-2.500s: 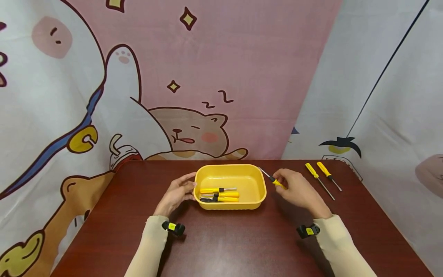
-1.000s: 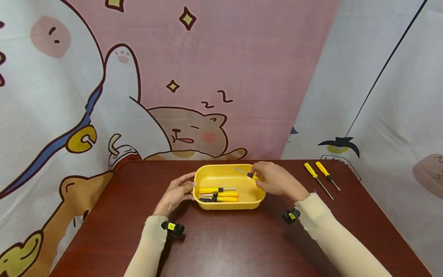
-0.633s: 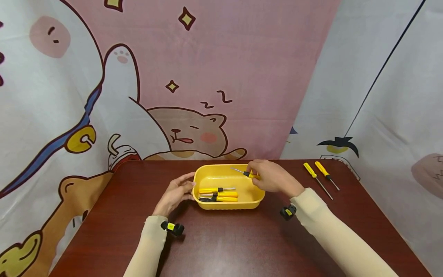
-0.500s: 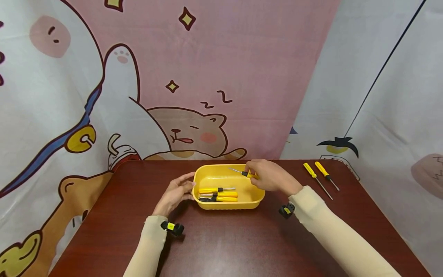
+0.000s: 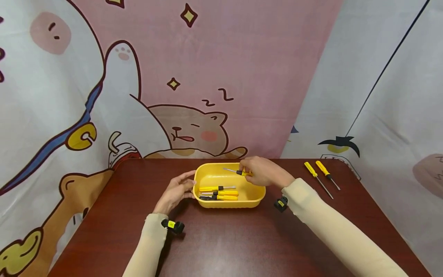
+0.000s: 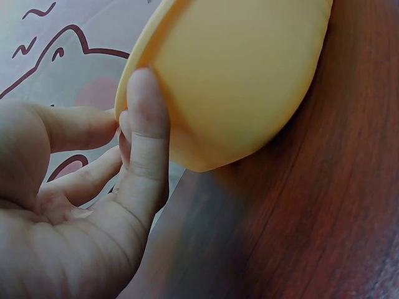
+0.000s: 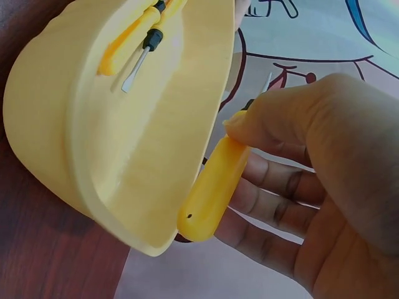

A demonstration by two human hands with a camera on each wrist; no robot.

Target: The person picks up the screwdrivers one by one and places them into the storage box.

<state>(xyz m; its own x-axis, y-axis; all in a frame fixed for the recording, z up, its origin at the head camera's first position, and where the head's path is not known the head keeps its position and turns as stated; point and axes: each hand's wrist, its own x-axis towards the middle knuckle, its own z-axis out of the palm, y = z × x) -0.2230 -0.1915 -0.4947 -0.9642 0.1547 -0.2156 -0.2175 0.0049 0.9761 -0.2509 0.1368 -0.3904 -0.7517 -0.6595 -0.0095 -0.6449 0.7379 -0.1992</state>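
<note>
Maroon table (image 5: 221, 238), cartoon backdrop (image 5: 263, 77) — left fingers (image 6: 81, 128) pinch yellow tray (image 5: 228, 205), right fingers (image 7: 283, 180) screwdriver (image 7: 215, 184).

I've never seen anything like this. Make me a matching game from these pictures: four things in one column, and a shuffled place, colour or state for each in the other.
1. Left hand
2. Right hand
3. Yellow tray
4. Table

A. Dark reddish brown
B. Holds a screwdriver by its handle
C. Has other screwdrivers lying inside
D. Holds the tray's left end

Pairs: 1-D, 2-B, 3-C, 4-A.
</note>
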